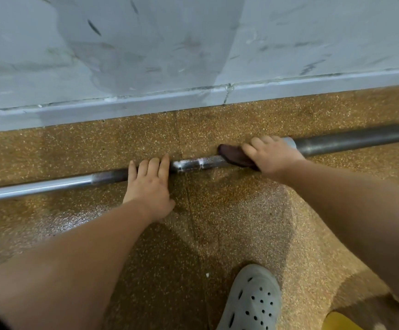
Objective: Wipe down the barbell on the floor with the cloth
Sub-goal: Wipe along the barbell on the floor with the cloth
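A long metal barbell point(194, 163) lies on the speckled brown floor, running from the lower left up to the right, parallel to the wall. My left hand point(149, 184) lies over the shaft near the middle, fingers straight and pressing down on it. My right hand point(268, 156) grips a dark maroon cloth point(231, 154) wrapped round the shaft, just left of the collar where the thicker dark sleeve point(360, 139) begins. Part of the cloth is hidden under my fingers.
A scuffed pale wall with a grey skirting board point(217, 96) runs close behind the barbell. My foot in a grey perforated clog point(253, 301) stands on the floor at the bottom. A yellow object point(339, 321) shows at the bottom right edge.
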